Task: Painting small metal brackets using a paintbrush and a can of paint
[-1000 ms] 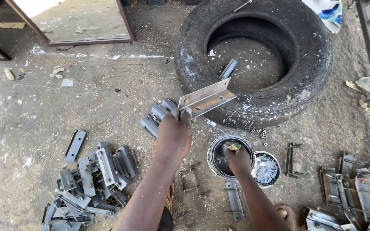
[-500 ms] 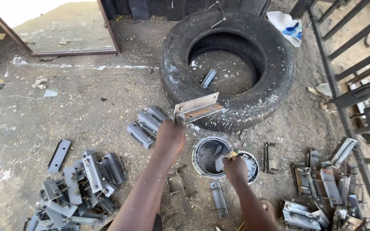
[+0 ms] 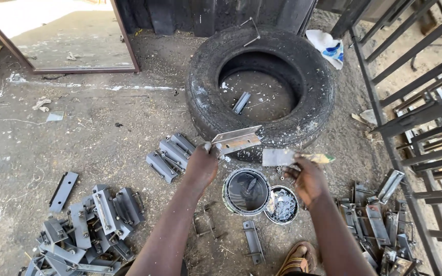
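- The left hand [image 3: 200, 166] pinches one end of a grey angled metal bracket [image 3: 237, 139], fingers pressed together on it; the bracket juts to the right, held above the ground just in front of the worn black rubber tyre [image 3: 260, 82].
- The right hand [image 3: 307, 178] closes its grip on a flat paintbrush [image 3: 287, 157] with grey-coated bristles and a yellowish handle, held level just right of the bracket, the two close but apart.
- Below and between the hands stands an open round tin of dark grey paint [image 3: 246, 191], and touching its right side lies the tin's paint-smeared round lid [image 3: 282, 204].
- A small row of grey painted brackets [image 3: 171, 153] lies on the dirt floor [image 3: 93, 128] just left of the left hand.
- A larger heap of grey metal brackets [image 3: 85, 225] lies to the lower left, and another heap of unpainted brackets [image 3: 379, 220] to the lower right, beside the dark metal gate bars [image 3: 415, 112].
- One bracket lies inside the tyre's hole [image 3: 241, 102].
- A sandalled foot [image 3: 297, 258] shows at the bottom edge, near a single bracket on the floor [image 3: 252, 248].
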